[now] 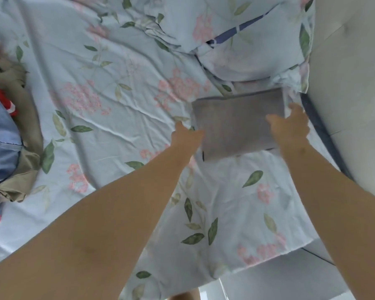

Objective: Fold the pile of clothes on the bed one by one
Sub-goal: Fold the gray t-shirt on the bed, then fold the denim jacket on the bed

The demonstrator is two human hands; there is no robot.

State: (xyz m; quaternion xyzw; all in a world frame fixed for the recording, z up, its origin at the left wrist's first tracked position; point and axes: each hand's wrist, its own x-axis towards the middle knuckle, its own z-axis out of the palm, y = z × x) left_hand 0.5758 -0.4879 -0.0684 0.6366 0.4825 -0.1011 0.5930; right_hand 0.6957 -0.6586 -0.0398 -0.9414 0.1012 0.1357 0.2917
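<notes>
One folded garment (pixel 236 124); two hands at it, left hand (pixel 185 135), right hand (pixel 290 124); one unfolded pile (pixel 11 135) well left of it.

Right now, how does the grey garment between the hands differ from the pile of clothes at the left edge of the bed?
The grey garment is folded into a flat, neat rectangle; the pile is crumpled and heaped. The grey garment is one piece in one colour; the pile mixes khaki, blue denim and red pieces. Both rest on the floral sheet.
</notes>
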